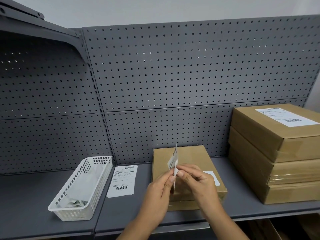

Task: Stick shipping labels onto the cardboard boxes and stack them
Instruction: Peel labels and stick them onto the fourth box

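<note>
The thumb and forefinger [172,178] of my left hand [159,189] pinch the lower edge of a white printed shipping label [173,157]. My right hand [199,182] pinches the same edge from the other side, thumbs almost touching. Both hands are clamped on the paper. I judge I am parting the label from its backing, but I cannot tell how far it has split.

The label stands nearly upright, its long axis pointing up and turned almost edge-on to me. The flat brown cardboard box [190,158] lies directly below and just beyond my fingertips on the grey metal shelf [34,196]. Its long axis runs away from me toward the perforated grey back panel [173,66]. So the label must tip forward and down from upright to flat. My right hand hangs over the box top; my left sits at its left edge.

To the right, well apart, stands a stack of brown cardboard boxes [277,153], the top one already labelled. To the left lie a pile of white label sheets [123,181] and a white plastic basket [81,187].
</note>
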